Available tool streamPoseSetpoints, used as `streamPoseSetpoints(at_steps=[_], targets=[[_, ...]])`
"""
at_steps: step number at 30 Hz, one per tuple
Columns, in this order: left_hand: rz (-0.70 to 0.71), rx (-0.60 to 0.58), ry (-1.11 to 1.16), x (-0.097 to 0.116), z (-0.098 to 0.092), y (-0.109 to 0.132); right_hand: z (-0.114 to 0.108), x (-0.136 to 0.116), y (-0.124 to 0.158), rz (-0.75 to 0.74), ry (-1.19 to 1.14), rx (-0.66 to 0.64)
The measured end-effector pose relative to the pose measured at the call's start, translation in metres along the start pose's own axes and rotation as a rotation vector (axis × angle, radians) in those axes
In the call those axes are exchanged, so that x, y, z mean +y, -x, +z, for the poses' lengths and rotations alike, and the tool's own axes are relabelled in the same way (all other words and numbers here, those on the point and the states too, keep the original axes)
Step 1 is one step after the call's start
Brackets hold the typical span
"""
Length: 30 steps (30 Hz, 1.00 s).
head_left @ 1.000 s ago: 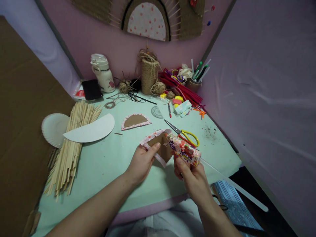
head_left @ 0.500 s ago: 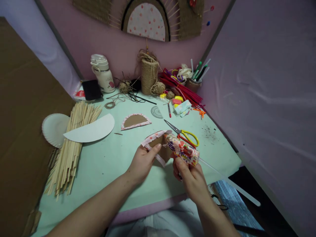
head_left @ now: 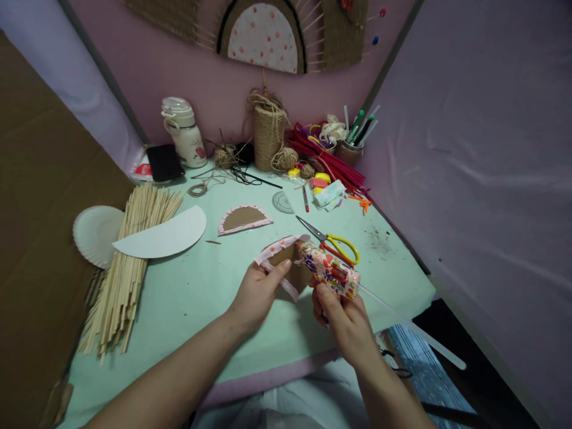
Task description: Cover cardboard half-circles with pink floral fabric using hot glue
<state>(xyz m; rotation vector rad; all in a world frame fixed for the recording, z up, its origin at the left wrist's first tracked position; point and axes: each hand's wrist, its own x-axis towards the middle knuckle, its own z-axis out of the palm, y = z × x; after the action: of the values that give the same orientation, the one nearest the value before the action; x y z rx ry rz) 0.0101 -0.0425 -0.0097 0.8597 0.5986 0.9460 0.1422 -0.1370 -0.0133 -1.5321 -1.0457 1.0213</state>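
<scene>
My left hand (head_left: 259, 292) is closed on a brown cardboard half-circle (head_left: 298, 277), its edge wrapped with pale pink dotted fabric; the thumb lies across the cardboard. Wrapped around the handle of a hot glue gun (head_left: 330, 271) is my right hand (head_left: 342, 313). The gun's body has a colourful patterned covering, and a long clear glue stick (head_left: 435, 345) sticks out of its back. Its tip is at the cardboard's upper right edge; whether they touch I cannot tell. A similar fabric-edged half-circle (head_left: 245, 219) lies flat beyond my left hand. Scissors (head_left: 328, 239) lie open behind the glue gun.
On the left, a white paper half-circle (head_left: 163, 235) rests over a bundle of wooden sticks (head_left: 127, 286), beside a paper plate (head_left: 96, 235). Along the back stand a bottle (head_left: 187, 137), a twine spool (head_left: 268, 137) and a pen cup (head_left: 348, 152). A protractor (head_left: 282, 202) lies mid-table.
The view has shifted very slightly. Both hands keep their hold, and the glue gun stays at the cardboard's edge.
</scene>
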Motion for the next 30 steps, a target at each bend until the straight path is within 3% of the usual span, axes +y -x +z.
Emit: streamPoseSetpoints(at_steps=[30], targets=[[-0.076, 0.033, 0.047, 0.008, 0.009, 0.001, -0.005, -0.004, -0.002, -0.025, 0.017, 0.089]])
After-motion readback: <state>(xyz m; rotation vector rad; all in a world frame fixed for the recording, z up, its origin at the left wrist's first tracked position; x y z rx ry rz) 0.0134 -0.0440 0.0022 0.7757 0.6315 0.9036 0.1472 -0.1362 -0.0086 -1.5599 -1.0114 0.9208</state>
